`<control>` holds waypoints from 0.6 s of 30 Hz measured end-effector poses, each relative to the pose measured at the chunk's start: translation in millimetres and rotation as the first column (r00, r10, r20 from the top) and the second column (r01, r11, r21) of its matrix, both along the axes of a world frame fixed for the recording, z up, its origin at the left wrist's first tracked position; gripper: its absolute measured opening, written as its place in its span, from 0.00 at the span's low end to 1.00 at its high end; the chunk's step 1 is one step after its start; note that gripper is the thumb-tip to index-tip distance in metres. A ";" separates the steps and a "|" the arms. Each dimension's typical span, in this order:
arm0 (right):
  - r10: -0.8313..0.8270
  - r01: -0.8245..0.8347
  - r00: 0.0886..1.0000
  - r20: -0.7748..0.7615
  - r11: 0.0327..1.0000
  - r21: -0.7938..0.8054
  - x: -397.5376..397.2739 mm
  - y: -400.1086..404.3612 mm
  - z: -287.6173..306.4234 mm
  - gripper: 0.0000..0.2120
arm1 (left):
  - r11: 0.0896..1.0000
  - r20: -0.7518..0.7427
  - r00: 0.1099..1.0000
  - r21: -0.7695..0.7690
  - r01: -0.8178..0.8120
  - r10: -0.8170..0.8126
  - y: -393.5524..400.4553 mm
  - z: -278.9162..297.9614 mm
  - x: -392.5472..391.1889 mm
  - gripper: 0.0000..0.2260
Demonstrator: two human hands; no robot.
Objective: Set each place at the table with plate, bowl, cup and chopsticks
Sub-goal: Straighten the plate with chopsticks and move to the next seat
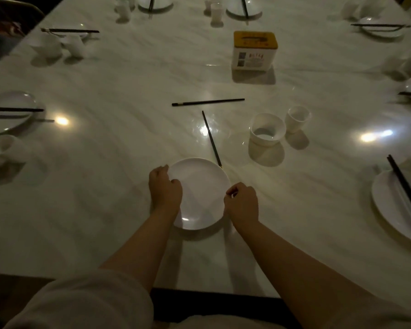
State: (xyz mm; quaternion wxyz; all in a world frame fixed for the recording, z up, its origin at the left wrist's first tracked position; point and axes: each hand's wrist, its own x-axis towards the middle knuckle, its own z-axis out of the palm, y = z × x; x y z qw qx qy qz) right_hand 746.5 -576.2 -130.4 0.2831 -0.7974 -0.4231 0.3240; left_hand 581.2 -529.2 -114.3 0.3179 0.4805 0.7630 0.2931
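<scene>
honestly, from the head cam: the plate (pixel 199 193) sits near my table edge, my left hand (pixel 164 188) and right hand (pixel 242 202) pinching opposite rims. feels light, stiff, slick, chippable, so rims are the spot.

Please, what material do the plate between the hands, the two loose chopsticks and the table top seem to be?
The plate: glossy white, with a soft highlight; probably melamine or glazed ceramic, the look cannot settle it.
The chopsticks: dark and smooth, one with a pale band near its end; likely plastic or lacquered wood.
The table top: polished pale surface with faint veins and lamp reflections; marble or an imitation.
</scene>
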 end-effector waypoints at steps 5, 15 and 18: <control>-0.057 0.059 0.997 -0.059 0.998 0.035 16.4 22.2 9.8 0.03 | 0.983 0.011 0.990 0.125 0.137 -0.140 17.9 13.5 38.6 0.14; -0.535 0.594 0.699 -0.475 0.804 -0.032 99.6 108.7 23.5 0.06 | 0.959 0.370 0.891 -0.003 0.283 -0.262 86.2 29.0 137.8 0.13; -0.537 0.593 0.639 -0.550 0.800 -0.091 125.1 130.0 20.7 0.15 | 0.943 0.340 0.893 -0.046 0.329 -0.295 108.7 29.8 162.9 0.18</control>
